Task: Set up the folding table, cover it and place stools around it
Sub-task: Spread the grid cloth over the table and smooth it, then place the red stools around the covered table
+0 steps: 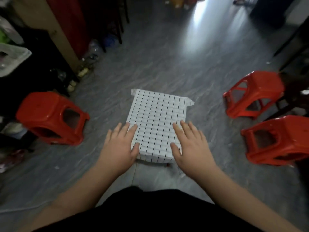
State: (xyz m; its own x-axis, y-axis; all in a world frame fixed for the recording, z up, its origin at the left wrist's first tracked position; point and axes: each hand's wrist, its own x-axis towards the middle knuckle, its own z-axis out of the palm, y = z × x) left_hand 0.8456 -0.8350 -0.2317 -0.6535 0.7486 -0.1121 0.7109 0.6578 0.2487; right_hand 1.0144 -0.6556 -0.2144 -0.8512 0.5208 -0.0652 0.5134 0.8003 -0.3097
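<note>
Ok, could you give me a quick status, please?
Left hand, right hand open, over white grid-patterned cloth covering the table. Three red plastic stools around. Nothing blocking.

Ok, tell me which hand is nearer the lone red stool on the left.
Left. The left hand rests on the covered table's left edge, the side facing that stool. The right hand lies on the table's far edge.

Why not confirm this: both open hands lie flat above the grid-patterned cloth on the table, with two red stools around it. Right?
Not quite: the head view shows three red stools, not two: one on the left, two on the right. Both hands are open above the grid-patterned cloth.
</note>
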